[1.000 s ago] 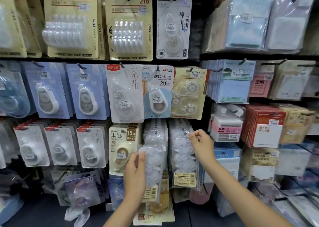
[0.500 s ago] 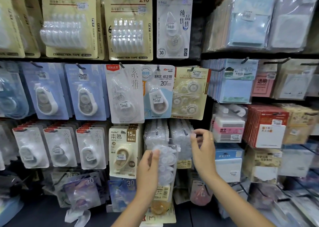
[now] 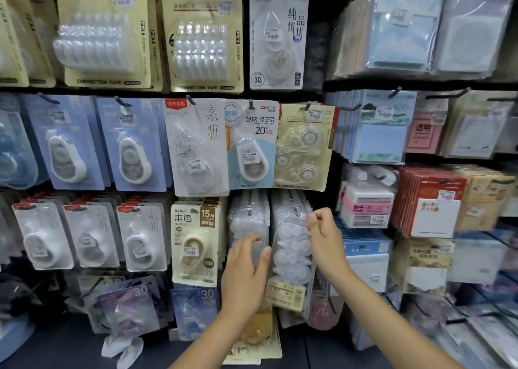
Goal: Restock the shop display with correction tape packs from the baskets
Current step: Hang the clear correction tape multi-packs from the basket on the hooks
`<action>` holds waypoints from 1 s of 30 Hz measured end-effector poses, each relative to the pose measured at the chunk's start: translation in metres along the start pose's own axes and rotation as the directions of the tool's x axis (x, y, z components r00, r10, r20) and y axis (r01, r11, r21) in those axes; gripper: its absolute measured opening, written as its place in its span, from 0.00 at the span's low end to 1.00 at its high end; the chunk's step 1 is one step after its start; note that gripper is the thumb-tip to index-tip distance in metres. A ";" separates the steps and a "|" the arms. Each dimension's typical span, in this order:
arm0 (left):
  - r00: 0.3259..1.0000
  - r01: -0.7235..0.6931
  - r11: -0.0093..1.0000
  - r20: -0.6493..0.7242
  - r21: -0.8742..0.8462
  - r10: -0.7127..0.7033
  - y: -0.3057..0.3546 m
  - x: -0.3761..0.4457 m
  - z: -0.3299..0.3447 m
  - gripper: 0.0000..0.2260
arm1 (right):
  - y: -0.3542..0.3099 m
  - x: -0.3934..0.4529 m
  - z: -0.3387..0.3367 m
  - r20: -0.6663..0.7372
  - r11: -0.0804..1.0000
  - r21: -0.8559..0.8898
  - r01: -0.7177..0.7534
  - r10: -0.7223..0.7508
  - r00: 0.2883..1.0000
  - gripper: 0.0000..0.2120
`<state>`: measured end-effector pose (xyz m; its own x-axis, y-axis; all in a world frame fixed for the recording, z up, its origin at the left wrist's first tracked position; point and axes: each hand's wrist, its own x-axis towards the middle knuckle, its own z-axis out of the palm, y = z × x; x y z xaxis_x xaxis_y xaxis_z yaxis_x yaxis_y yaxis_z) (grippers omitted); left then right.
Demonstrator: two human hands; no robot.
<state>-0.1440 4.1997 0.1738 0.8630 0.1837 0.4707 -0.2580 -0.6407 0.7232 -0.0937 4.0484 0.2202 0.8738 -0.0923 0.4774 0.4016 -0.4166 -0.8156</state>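
Note:
A clear correction tape pack (image 3: 291, 256) with several white tapes and a beige label hangs in front of the right one of two columns of like packs (image 3: 248, 217) on hooks. My right hand (image 3: 325, 239) pinches the pack's top right corner with curled fingers. From below, my left hand (image 3: 245, 273) holds its left edge between thumb and curled fingers. The hook behind the pack's top is hidden. No basket is in view.
Carded correction tapes fill the hooks around: a beige 15M card (image 3: 194, 242) just left, a yellow three-tape card (image 3: 304, 147) just above, blue cards (image 3: 131, 144) further left. Sticky-note stacks (image 3: 426, 200) crowd the shelves to the right. A dark counter (image 3: 56, 349) lies below.
The pack has moved right and up, from the left column to the right one. My right hand opened, then closed on the pack's top. My left hand followed to the right.

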 end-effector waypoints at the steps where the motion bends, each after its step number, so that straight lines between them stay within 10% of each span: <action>1: 1.000 -0.022 0.998 0.008 0.056 0.022 -0.004 0.002 -0.001 0.18 | 0.001 0.005 0.000 0.008 0.999 -0.049 0.012 -0.011 1.000 0.10; 11: 0.984 -0.144 0.955 0.140 0.260 0.111 -0.028 0.003 -0.001 0.26 | 0.021 0.034 0.014 0.006 0.971 -0.240 -0.002 0.004 1.000 0.11; 22: 0.992 0.021 0.987 0.121 0.157 -0.041 -0.091 -0.077 -0.026 0.11 | 0.029 -0.063 0.028 -0.337 0.995 0.051 0.086 -0.064 0.939 0.04; 27: 0.883 0.404 0.869 0.126 0.285 -0.452 -0.188 -0.191 -0.041 0.09 | 0.098 -0.195 0.098 0.108 0.971 0.035 -0.238 0.233 0.967 0.02; 30: 0.797 0.528 0.737 0.052 0.421 -0.601 -0.224 -0.230 -0.048 0.18 | 0.145 -0.275 0.149 0.475 0.860 -0.126 -0.494 0.489 0.731 0.10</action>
<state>-0.3056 4.3370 -0.0718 0.8657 0.4932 -0.0855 0.4489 -0.6892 0.5688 -0.2350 4.1479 -0.0777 0.9659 0.1582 -0.2051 -0.1205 -0.4265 -0.8964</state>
